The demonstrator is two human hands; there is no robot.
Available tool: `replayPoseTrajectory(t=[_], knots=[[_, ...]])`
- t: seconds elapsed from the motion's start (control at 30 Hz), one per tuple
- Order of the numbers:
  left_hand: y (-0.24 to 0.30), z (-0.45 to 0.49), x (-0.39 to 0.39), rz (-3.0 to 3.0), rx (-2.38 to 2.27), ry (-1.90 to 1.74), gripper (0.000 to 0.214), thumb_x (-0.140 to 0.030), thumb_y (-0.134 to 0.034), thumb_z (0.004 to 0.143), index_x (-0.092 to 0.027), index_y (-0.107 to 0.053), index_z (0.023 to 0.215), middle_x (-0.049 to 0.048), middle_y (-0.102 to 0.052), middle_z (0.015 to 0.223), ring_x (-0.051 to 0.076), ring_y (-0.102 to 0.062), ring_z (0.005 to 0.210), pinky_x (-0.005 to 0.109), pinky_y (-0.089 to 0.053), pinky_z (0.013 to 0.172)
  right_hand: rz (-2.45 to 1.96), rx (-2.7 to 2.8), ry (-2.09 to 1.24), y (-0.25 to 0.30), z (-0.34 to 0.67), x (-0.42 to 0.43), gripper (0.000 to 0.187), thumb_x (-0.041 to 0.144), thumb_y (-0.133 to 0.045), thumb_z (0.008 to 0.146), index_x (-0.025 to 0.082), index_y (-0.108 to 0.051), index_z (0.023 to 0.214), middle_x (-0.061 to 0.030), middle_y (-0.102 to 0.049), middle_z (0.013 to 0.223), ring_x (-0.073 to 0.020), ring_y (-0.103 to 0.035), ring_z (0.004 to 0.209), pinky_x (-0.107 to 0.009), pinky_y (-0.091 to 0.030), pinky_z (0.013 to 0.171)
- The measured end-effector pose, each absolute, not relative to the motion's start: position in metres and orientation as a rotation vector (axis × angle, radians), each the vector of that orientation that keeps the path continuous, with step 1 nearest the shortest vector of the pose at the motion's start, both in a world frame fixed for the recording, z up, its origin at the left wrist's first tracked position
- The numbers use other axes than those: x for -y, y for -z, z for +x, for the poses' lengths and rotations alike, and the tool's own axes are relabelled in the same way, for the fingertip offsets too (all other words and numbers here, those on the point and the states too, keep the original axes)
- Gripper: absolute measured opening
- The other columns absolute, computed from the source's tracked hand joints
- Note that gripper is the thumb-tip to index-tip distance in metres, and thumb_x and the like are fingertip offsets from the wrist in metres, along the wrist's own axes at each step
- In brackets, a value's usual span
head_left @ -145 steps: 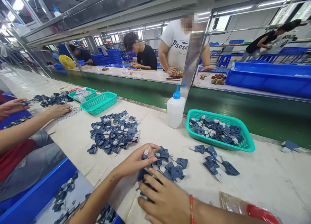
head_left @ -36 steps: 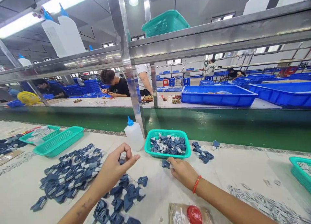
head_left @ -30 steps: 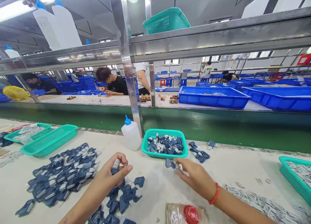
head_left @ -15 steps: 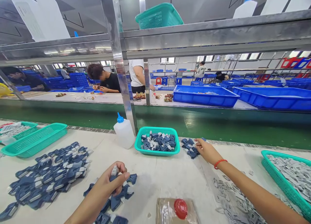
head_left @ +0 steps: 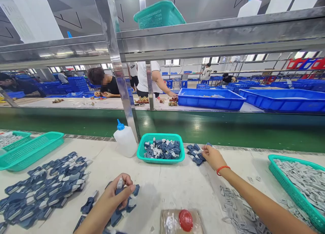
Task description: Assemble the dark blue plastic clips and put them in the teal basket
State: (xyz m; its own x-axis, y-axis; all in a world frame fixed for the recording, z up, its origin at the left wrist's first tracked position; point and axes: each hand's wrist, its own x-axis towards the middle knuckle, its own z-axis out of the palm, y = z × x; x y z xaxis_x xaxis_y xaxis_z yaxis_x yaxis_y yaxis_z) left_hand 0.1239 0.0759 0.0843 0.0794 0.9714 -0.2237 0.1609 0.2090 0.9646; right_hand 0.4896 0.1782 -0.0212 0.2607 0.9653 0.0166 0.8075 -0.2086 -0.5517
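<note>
My left hand (head_left: 118, 195) is closed around a dark blue plastic part with a white end (head_left: 120, 183), above loose parts of the same kind (head_left: 115, 217). At the back edge of the table, my right hand (head_left: 214, 157), with a red beaded bracelet, pinches at a small pile of dark blue parts (head_left: 196, 153); its fingers hide most of what they grip. Left of that pile stands a green basket (head_left: 160, 162) full of blue and white parts. A large heap of blue parts (head_left: 43, 190) spreads across the left side.
A white bottle with a blue cap (head_left: 125, 141) stands by the metal post (head_left: 119, 70). In front lies a wrapped block with a red disc (head_left: 186, 220). Grey pieces lie loose (head_left: 241, 207) and fill a green basket (head_left: 296, 190) at right. Co-workers sit and stand across the green gap.
My right fingers have drawn closer together at the small pile. My left hand stays closed on its part. The view has turned slightly right, and a co-worker's arm has reached toward a blue bin.
</note>
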Motion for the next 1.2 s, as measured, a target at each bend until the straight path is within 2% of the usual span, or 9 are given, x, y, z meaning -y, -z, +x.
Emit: replayPoseTrajectory(t=[0.27,0.47,0.7,0.87,1.2], knots=[[-0.07,0.118,-0.079,1.163,-1.334,-0.906,0.039,-0.053,-0.067,0.064,-0.021,-0.047,0.071,-0.0094,-0.034,0.057,0.007,-0.024,0.048,0.021,-0.019,0.046,-2.093,1.688,-0.36,0.019,0.497,-0.167,0.026,0.036,-0.051,0.088,0.015,-0.054,0.102,-0.0026,-0.058,0.093,-0.0112,-0.057,0.077,-0.03,-0.05,0.07],[-0.064,0.12,-0.083,1.152,-1.285,-0.926,0.043,-0.054,-0.071,0.059,-0.02,-0.047,0.067,-0.0108,-0.035,0.051,0.005,-0.022,0.043,0.02,-0.018,0.043,-1.939,1.843,-0.25,0.006,0.477,-0.147,0.027,0.036,-0.052,0.087,0.016,-0.053,0.106,-0.0048,-0.056,0.104,-0.0154,-0.055,0.092,-0.036,-0.048,0.08],[-0.061,0.123,-0.086,1.15,-1.252,-0.957,0.045,-0.056,-0.074,0.055,-0.019,-0.05,0.064,-0.01,-0.041,0.054,0.002,-0.021,0.039,0.019,-0.018,0.041,-1.792,1.987,-0.273,0.012,0.442,-0.131,0.029,0.035,-0.055,0.085,0.015,-0.054,0.105,-0.0041,-0.057,0.099,-0.0163,-0.055,0.093,-0.037,-0.048,0.081],[-0.057,0.121,-0.087,1.155,-1.254,-0.977,0.045,-0.057,-0.074,0.054,-0.019,-0.05,0.062,-0.0103,-0.038,0.05,0.003,-0.021,0.039,0.019,-0.019,0.04,-1.811,1.902,-0.237,0.008,0.45,-0.146,0.029,0.038,-0.051,0.087,0.017,-0.053,0.108,-0.0056,-0.055,0.107,-0.0175,-0.054,0.099,-0.039,-0.046,0.085],[-0.052,0.12,-0.087,1.182,-1.273,-0.998,0.045,-0.059,-0.073,0.053,-0.02,-0.051,0.062,-0.0102,-0.037,0.05,0.004,-0.021,0.039,0.018,-0.018,0.038,-1.862,1.871,-0.31,0.012,0.446,-0.164,0.029,0.037,-0.054,0.086,0.015,-0.054,0.105,-0.0045,-0.057,0.102,-0.0156,-0.056,0.091,-0.036,-0.049,0.079]])
